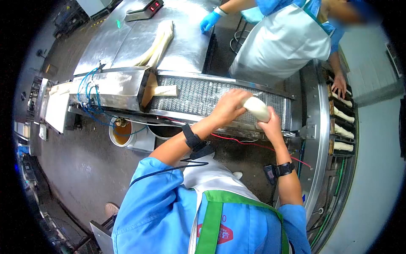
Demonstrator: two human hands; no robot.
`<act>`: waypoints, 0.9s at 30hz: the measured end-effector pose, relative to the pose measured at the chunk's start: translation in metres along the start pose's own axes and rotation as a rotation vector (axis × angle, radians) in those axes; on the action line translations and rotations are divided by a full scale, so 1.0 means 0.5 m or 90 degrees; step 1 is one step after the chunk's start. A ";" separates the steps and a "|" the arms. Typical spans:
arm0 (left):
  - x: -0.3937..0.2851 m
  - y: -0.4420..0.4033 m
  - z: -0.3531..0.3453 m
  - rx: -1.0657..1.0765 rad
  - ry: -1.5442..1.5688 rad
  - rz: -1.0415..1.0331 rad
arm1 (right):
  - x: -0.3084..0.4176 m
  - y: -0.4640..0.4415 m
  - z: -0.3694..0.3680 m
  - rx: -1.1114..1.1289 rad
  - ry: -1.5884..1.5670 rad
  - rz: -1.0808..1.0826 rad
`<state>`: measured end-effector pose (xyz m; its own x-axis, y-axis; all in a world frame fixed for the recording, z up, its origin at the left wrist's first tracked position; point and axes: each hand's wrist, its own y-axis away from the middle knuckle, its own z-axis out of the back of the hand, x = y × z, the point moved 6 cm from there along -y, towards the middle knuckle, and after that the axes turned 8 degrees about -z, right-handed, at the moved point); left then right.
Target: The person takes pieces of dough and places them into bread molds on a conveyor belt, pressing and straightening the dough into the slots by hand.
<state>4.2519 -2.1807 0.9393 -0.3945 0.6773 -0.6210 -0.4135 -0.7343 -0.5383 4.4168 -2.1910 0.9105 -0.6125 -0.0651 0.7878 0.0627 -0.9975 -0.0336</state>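
Observation:
A smooth white piece of dough (256, 108) is held between both hands above the mesh conveyor belt (198, 95). My left hand (230, 106) is closed around its left end. At the lower right end, my right hand (271, 122) grips it with the thumb across the near side. The piece bends downward toward the right. Another dough piece (166, 90) lies on the belt at the machine outlet (146, 89), apart from my hands.
Long dough strips (161, 42) lie on the steel table (105, 46), near a digital scale (144, 10). Opposite, a co-worker's gloved hand (209, 22) is at the table edge; their other hand (339, 85) touches dough in the baking pans (331, 127). A bucket (115, 136) stands below the machine.

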 end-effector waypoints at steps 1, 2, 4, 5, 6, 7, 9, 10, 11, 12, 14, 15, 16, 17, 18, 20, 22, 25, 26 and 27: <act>0.005 0.005 0.003 0.001 0.001 0.006 | 0.009 0.002 0.000 0.005 0.008 0.003; 0.016 0.010 0.008 -0.003 0.011 0.029 | 0.015 0.003 0.001 0.009 0.001 -0.029; 0.053 0.018 0.003 0.043 0.030 0.068 | 0.035 -0.001 0.005 0.016 0.019 -0.042; 0.069 0.028 0.005 0.045 0.032 0.070 | 0.037 -0.003 0.004 0.019 0.038 -0.056; 0.084 0.040 0.006 0.073 0.002 0.074 | 0.035 -0.004 0.000 0.007 0.064 -0.022; 0.106 0.054 0.009 0.100 -0.029 0.076 | 0.032 -0.005 0.000 0.008 0.065 -0.024; 0.179 0.103 0.032 0.169 -0.153 0.117 | 0.026 -0.003 0.005 -0.014 0.092 -0.033; 0.204 0.122 0.064 0.146 -0.182 0.145 | 0.025 -0.003 0.011 -0.011 0.094 -0.032; 0.239 0.146 0.092 0.105 -0.183 0.199 | 0.016 -0.007 0.012 0.049 -0.047 -0.109; 0.251 0.161 0.127 0.109 -0.196 0.266 | 0.017 -0.011 0.006 0.108 -0.191 -0.183; 0.296 0.196 0.180 0.083 -0.238 0.283 | 0.078 -0.028 -0.008 0.189 -0.317 -0.230; 0.310 0.205 0.205 0.075 -0.259 0.291 | 0.106 -0.038 -0.021 0.227 -0.376 -0.253; 0.312 0.195 0.236 0.074 -0.305 0.309 | 0.131 -0.058 -0.030 0.226 -0.375 -0.245; 0.314 0.182 0.272 0.073 -0.352 0.326 | 0.160 -0.086 -0.051 0.277 -0.394 -0.234; 0.333 0.171 0.308 0.049 -0.400 0.309 | 0.187 -0.112 -0.074 0.328 -0.411 -0.223; 0.390 0.149 0.372 0.064 -0.455 0.330 | 0.240 -0.190 -0.102 0.327 -0.422 -0.143; 0.457 0.127 0.428 0.151 -0.477 0.441 | 0.297 -0.265 -0.133 0.310 -0.446 -0.090; 0.558 0.113 0.499 0.292 -0.485 0.609 | 0.384 -0.361 -0.189 0.286 -0.515 -0.019; 0.594 0.117 0.515 0.277 -0.487 0.635 | 0.384 -0.393 -0.223 0.303 -0.538 -0.019; 0.619 0.121 0.526 0.262 -0.487 0.661 | 0.379 -0.425 -0.260 0.335 -0.522 0.008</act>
<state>3.8891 -2.0036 0.8642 -0.9706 -0.2231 -0.0908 0.1910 -0.9426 0.2739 4.1852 -1.9951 0.9869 0.1168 0.1636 0.9796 0.5314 -0.8435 0.0776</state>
